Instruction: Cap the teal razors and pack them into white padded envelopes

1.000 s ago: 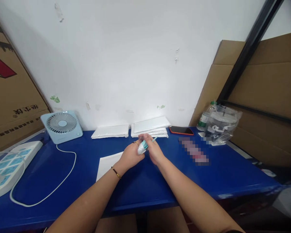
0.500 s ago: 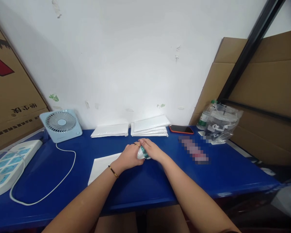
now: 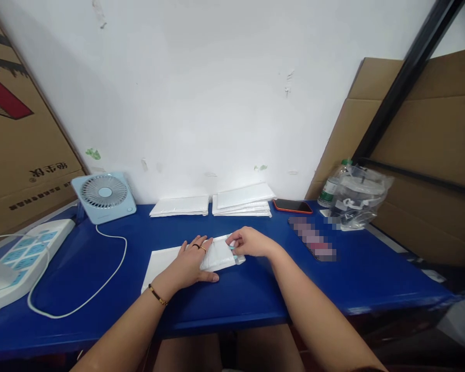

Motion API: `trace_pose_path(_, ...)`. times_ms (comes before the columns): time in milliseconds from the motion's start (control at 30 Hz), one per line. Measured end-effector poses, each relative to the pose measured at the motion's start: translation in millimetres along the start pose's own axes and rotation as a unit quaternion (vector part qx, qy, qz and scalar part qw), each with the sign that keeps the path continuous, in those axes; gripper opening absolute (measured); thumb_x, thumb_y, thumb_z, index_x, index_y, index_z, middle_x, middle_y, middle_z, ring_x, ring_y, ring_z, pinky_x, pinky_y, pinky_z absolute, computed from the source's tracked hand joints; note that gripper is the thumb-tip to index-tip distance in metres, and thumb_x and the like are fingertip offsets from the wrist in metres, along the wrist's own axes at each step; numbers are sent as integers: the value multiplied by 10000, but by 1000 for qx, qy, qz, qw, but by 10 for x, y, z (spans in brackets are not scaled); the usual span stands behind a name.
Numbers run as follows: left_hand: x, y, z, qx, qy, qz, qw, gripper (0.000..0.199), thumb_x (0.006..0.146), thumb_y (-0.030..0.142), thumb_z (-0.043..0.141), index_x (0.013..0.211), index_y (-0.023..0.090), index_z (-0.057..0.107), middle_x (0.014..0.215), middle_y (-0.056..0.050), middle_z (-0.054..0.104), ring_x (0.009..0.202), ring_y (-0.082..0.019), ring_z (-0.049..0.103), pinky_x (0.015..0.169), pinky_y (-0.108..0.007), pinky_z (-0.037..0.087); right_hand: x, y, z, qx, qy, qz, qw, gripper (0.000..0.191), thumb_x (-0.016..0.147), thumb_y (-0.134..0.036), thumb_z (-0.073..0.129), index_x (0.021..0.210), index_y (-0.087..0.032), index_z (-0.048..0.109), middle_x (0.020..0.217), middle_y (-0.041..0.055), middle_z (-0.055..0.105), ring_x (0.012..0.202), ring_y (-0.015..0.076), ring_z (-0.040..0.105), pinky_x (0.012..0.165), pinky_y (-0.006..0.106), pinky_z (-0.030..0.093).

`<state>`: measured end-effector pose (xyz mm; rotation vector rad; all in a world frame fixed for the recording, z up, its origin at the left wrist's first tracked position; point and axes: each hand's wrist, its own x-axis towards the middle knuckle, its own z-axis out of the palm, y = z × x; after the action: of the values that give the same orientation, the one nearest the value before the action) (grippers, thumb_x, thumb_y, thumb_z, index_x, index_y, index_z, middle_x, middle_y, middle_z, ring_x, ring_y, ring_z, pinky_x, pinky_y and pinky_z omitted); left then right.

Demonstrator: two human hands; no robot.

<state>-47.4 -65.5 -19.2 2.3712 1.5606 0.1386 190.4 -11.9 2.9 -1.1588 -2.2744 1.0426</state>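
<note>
The right hand's [image 3: 250, 244] fingers are pinching a teal piece [image 3: 231, 248] at the end of a crinkled, glossy white packet [image 3: 218, 256]; the left hand [image 3: 188, 266], fingers slightly spread, is pressing the packet onto the blue table [image 3: 251, 297].

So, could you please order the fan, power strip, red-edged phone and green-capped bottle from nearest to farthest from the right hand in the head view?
1. Red-edged phone: right, at the back.
2. Green-capped bottle: farther right, also back.
3. Fan: left, near the wall.
4. Power strip: far left.
</note>
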Motion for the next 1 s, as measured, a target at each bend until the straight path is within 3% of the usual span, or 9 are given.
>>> trace_pose_path(167,38,-9,-37,-21,3,28,999,1048,593,613,683,1441,234,198,1476,-137,291,1374,-291,212,1113,-486,120,-12,58,-43,-39,66,-10,997,315,601,-162,664,909,-181,726,712,27,684,627,159,620,580,247,459)
trace_pose_path(367,39,-13,-61,-27,7,38,999,1068,573,583,710,1441,235,195,1470,-125,308,1363,-276,246,1117,-452,125,-2,26,-23,-41,63,-29,997,315,613,-136,644,903,-209,742,704,16,691,644,157,628,593,239,456)
trace_pose_path(467,31,-21,-88,-35,-6,49,998,1066,573,549,724,1442,248,184,1478,-110,298,1363,-272,251,1121,-457,103,12,-7,16,-35,54,-17,998,248,581,-141,675,809,-200,752,672,15,688,626,165,627,582,245,463)
trace_pose_path(600,95,-3,-262,-58,-63,103,991,973,620,436,718,1429,325,189,1471,-57,326,1342,-252,304,1119,-490,21,2,-70,81,65,-30,-30,997,280,568,-182,711,847,-184,734,690,14,689,657,170,638,585,240,482)
trace_pose_path(667,152,10,-398,-40,-95,144,984,898,637,348,708,1403,376,239,1444,-12,377,1363,-244,258,1104,-524,-38,-31,-100,58,106,-77,-40,991,306,593,-221,715,895,-174,720,704,19,687,670,168,642,596,240,488)
trace_pose_path(767,175,7,-590,25,-93,174,980,882,621,209,697,1375,414,289,1432,20,395,1401,-249,117,1076,-564,-100,-79,-117,-50,60,-46,-78,994,324,603,-291,741,906,-180,715,749,32,676,703,172,629,620,254,485)
trace_pose_path(833,101,-13,-659,47,-70,157,984,975,582,204,720,1400,409,229,1475,10,315,1406,-273,40,1067,-584,-97,-83,-114,-101,9,-7,-138,990,412,578,-299,770,976,-215,704,944,55,662,856,199,615,722,287,482)
trace_pose_path(900,-48,-35,-644,32,-60,117,991,1087,542,298,762,1429,381,140,1512,-20,220,1402,-306,8,1078,-589,-38,-55,-112,-78,-21,-19,-195,980,563,540,-281,800,1087,-267,664,1164,57,583,1042,231,555,867,332,439)
trace_pose_path(1000,-320,-35,-448,-24,-34,27,999,1112,564,489,739,1454,299,99,1526,-92,149,1398,-322,51,1104,-526,107,37,-125,119,-29,-48,-224,973,657,514,-271,820,1143,-299,632,1223,45,540,1102,236,524,928,337,402)
